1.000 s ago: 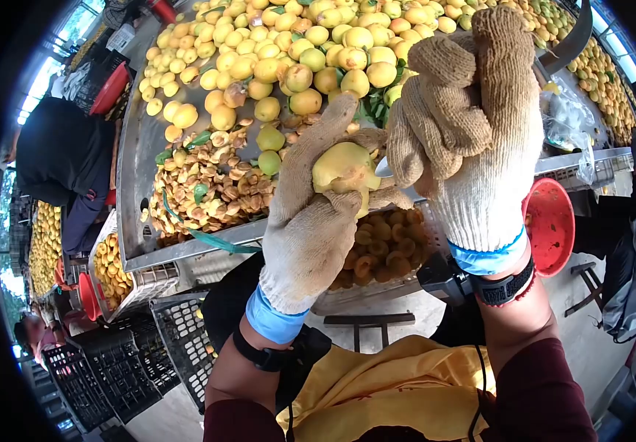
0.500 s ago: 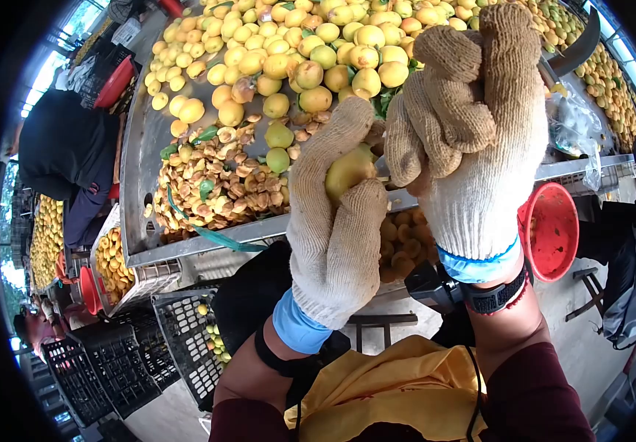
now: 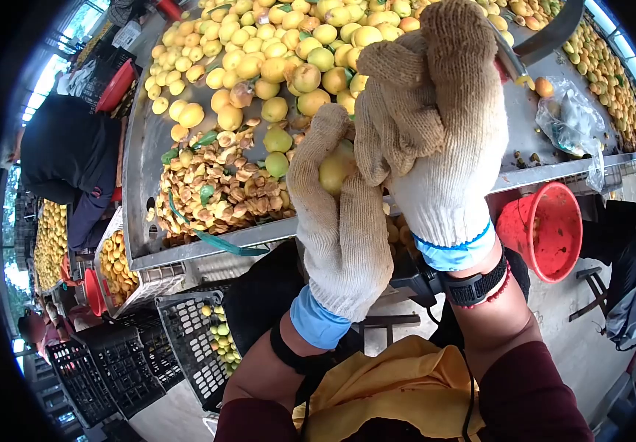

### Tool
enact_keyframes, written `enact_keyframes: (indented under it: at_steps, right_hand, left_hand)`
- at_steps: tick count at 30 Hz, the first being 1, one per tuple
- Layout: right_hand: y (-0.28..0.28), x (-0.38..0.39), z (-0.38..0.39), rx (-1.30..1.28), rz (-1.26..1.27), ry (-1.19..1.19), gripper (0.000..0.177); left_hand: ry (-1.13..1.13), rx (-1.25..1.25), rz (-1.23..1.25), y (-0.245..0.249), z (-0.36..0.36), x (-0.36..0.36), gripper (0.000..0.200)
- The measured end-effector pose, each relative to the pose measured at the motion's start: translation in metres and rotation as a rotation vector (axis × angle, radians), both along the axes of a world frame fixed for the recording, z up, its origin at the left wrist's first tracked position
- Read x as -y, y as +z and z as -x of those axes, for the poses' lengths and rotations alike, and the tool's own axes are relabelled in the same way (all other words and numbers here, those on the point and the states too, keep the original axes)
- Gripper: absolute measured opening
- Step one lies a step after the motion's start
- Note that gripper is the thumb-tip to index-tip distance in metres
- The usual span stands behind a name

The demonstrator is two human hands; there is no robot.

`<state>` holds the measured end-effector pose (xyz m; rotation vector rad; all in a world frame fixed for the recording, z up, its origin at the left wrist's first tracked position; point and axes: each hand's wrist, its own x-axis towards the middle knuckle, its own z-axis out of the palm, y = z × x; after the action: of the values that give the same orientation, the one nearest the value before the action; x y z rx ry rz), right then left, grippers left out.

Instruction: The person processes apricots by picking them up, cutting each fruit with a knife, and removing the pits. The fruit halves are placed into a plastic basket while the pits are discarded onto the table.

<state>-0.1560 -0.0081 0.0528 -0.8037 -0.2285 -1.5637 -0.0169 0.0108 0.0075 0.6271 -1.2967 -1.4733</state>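
Observation:
My left hand (image 3: 336, 221), in a knitted glove, is closed around a round yellow fruit (image 3: 335, 171) that looks like a small peach or apricot. Touching or nearly touching it on the right is my gloved right hand (image 3: 428, 125), curled into a fist. A curved knife (image 3: 554, 33) sticks out past the top right of that fist; its handle is hidden by the fingers. Beyond both hands, many whole yellow fruits (image 3: 248, 66) cover the metal table (image 3: 207, 96). Brownish trimmings (image 3: 218, 188) lie heaped left of my left hand.
A red bucket (image 3: 543, 232) stands below the table edge at right. A clear plastic bag (image 3: 572, 121) lies on the table. At lower left are black crates (image 3: 204, 346) and a light crate of yellow fruit (image 3: 117, 265). A person in dark clothes (image 3: 71, 147) bends over at left.
My right hand has moved left with the knife, closing in on my left hand. The fruit in my left hand is now more covered by the gloves.

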Motion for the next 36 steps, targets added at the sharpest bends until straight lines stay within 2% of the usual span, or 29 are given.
enact_keyframes:
  at_steps: [2,5,6,9,10,13,16,17,18,20,22,23,24,26,27,30,31,32,33,34,35,36]
  right_hand:
    - [-0.001,-0.001,-0.001,0.015,0.014,0.035,0.045]
    - [-0.002,-0.003,-0.004,0.024,0.027,0.071,0.045]
    - [-0.001,-0.006,-0.005,-0.068,0.003,-0.042,0.042]
    - [-0.002,-0.015,-0.004,-0.339,-0.076,-0.386,0.036]
    - [-0.003,-0.018,-0.004,-0.428,-0.105,-0.501,0.036]
    - [-0.007,-0.026,-0.005,-0.701,-0.193,-0.835,0.039]
    - [-0.012,-0.03,-0.006,-0.974,-0.277,-1.158,0.047]
    - [-0.018,-0.027,0.0,-0.89,-0.229,-1.131,0.059]
    - [-0.02,-0.027,0.003,-0.89,-0.235,-1.131,0.059]
    - [-0.023,-0.028,0.007,-1.193,-0.171,-1.227,0.059]
    - [-0.025,-0.021,0.009,-1.202,-0.224,-1.151,0.062]
    - [-0.027,-0.015,0.011,-1.12,-0.156,-1.033,0.054]
    - [-0.028,-0.006,0.013,-1.036,-0.089,-0.916,0.047]
    - [-0.03,0.016,0.017,-0.864,0.048,-0.684,0.034]
    - [-0.031,0.028,0.019,-0.776,0.114,-0.569,0.03]
    - [-0.033,0.055,0.024,-0.51,0.291,-0.221,0.032]
    - [-0.034,0.06,0.025,-0.418,0.346,-0.102,0.037]
    - [-0.035,0.063,0.027,-0.326,0.398,0.016,0.044]
    - [-0.006,0.005,-0.004,0.047,-0.361,-0.014,0.043]
    - [-0.007,0.002,-0.002,0.046,-0.362,-0.017,0.043]
    - [-0.007,0.0,0.0,-0.032,-0.356,-0.103,0.038]
    - [-0.008,-0.002,0.001,-0.11,-0.35,-0.187,0.035]
  left_hand:
    - [0.078,0.065,0.26,-0.007,0.002,0.004,0.049]
    - [0.014,-0.078,0.176,0.0,-0.001,0.002,0.046]
    - [0.013,-0.079,0.176,0.0,0.0,0.003,0.046]
    - [0.002,-0.239,-0.232,0.001,0.002,0.006,0.037]
    - [-0.001,-0.236,-0.235,0.004,-0.001,0.006,0.037]
    - [-0.225,0.069,-0.125,0.017,-0.022,0.012,0.035]
    - [-0.211,0.179,-0.01,0.015,-0.033,0.021,0.034]
    - [-0.208,0.234,0.048,0.013,-0.035,0.024,0.034]
    - [-0.206,0.287,0.108,0.011,-0.035,0.027,0.033]
    - [-0.203,0.394,0.228,0.008,-0.035,0.033,0.033]
    - [-0.192,0.497,0.353,0.013,-0.034,0.035,0.033]
    - [-0.237,0.212,-0.134,0.019,-0.029,0.025,0.033]
    - [-0.238,0.211,-0.133,0.016,-0.031,0.024,0.033]
    - [-0.098,0.613,0.338,0.008,-0.033,0.026,0.03]
    - [-0.097,0.612,0.345,0.009,-0.031,0.024,0.03]
    - [-0.116,0.311,-0.072,0.01,-0.02,0.014,0.032]
    - [-0.176,0.079,-0.195,0.007,-0.02,0.016,0.038]
    - [-0.176,0.078,-0.195,0.007,-0.02,0.017,0.038]
    - [-0.24,-0.008,-0.232,0.008,-0.02,0.016,0.04]
    - [-0.306,-0.095,-0.27,0.009,-0.02,0.015,0.043]
    - [-0.309,-0.096,-0.27,0.006,-0.021,0.016,0.043]
    - [-0.333,-0.201,-0.331,0.003,-0.021,0.016,0.04]
